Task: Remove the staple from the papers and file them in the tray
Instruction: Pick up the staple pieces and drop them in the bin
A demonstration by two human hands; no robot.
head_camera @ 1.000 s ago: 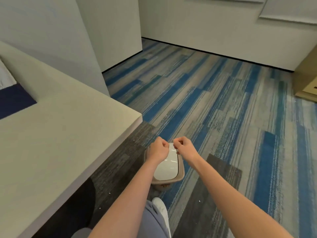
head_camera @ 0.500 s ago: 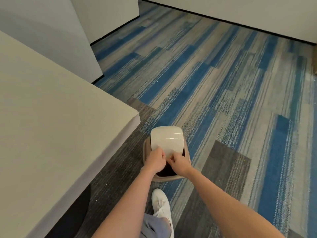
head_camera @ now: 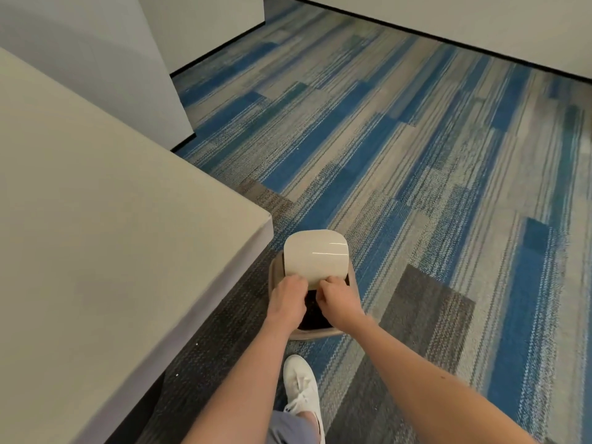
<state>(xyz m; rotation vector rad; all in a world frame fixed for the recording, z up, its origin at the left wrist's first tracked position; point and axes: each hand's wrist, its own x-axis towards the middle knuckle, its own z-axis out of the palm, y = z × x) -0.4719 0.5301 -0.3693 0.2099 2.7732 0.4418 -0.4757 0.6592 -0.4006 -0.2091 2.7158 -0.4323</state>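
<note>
Both arms outstretched; left grip (head_camera: 289, 294), right grip (head_camera: 336, 296) curled, side by side.

Fingertips: both the left hand (head_camera: 287, 298) and the right hand (head_camera: 336, 299) are curled knuckles-up, so whatever they pinch is hidden.
Staple: too small to make out, if there.
Bin (head_camera: 320, 333) interior: dark, contents unreadable, partly covered by the raised lid (head_camera: 315, 256) and both hands.
Desk (head_camera: 112, 251): cut off at left and bottom edges.
Shoe (head_camera: 301, 384): heel hidden behind trouser leg (head_camera: 288, 427).
Far carpet (head_camera: 448, 139): blurred.
</note>
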